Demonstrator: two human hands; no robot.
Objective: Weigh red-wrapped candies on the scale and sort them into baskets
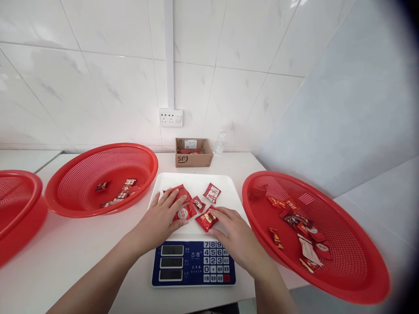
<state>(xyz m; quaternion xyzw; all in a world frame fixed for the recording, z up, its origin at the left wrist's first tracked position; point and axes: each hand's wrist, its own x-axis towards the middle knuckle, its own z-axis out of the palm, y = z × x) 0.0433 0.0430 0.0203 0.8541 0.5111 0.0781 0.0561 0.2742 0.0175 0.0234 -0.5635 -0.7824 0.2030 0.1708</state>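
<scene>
A white scale tray (225, 183) holds several small red wrapped snack packets. My left hand (160, 220) lies with spread fingers over the red packets (184, 212) on the tray's left side, partly covering them. My right hand (234, 233) is at the right, its fingertips touching the edge of a red packet with a gold picture (207, 219); thumb and fingers are apart. Between the hands lies a smaller red packet (198, 203). Farther back is a red packet with a white label (212, 192), touched by neither hand.
The scale's blue keypad panel (194, 264) faces me. Red plastic baskets stand at the left (101, 209), far left (19, 174) and right (356, 279); the left and right ones hold packets. Behind the scale are a cardboard box (194, 161) and a clear bottle (220, 141) near the tiled wall.
</scene>
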